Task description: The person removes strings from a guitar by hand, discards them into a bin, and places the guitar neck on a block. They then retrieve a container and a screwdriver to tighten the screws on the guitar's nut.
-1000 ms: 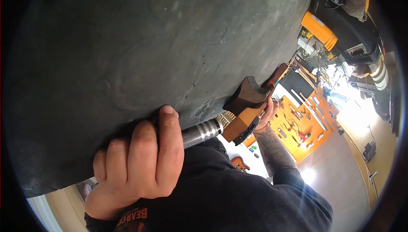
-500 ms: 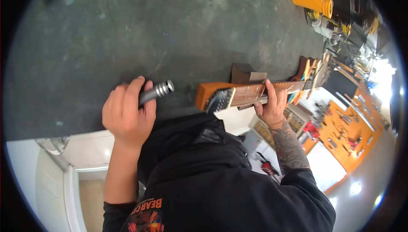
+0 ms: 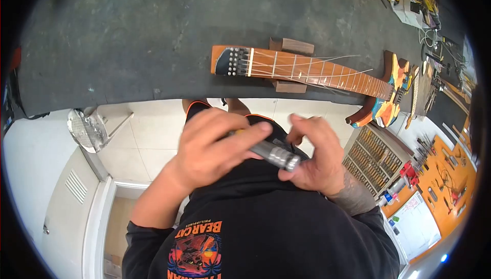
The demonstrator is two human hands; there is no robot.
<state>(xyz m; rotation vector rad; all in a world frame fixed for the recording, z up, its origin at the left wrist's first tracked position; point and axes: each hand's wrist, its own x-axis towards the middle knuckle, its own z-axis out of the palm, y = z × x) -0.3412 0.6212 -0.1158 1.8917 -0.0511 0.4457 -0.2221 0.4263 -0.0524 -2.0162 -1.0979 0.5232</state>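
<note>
In my left hand (image 3: 215, 146) is a dark grey, pen-like cylindrical tool (image 3: 271, 151) with silver rings at its end; the fingers wrap round its body. My right hand (image 3: 319, 159) is beside the ringed end, thumb and forefinger apart and its thumb close to the tip. Both hands are in front of my body, below the bench edge in the view. Beyond them a headless electric guitar (image 3: 307, 69) lies face up, its neck on a brown wooden block (image 3: 291, 87). Several strings (image 3: 342, 56) are loose and curl above the fretboard.
The dark bench top (image 3: 153, 38) ends just short of my body. Tools and cables (image 3: 424, 28) clutter its right end. At lower right are a many-drawered cabinet (image 3: 373, 159) and an orange pegboard (image 3: 450, 182). A stool (image 3: 87, 130) stands at left.
My right hand has left the guitar neck and come to the tool. My left hand has brought the tool right, toward my body. The view has shifted, showing the whole guitar.
</note>
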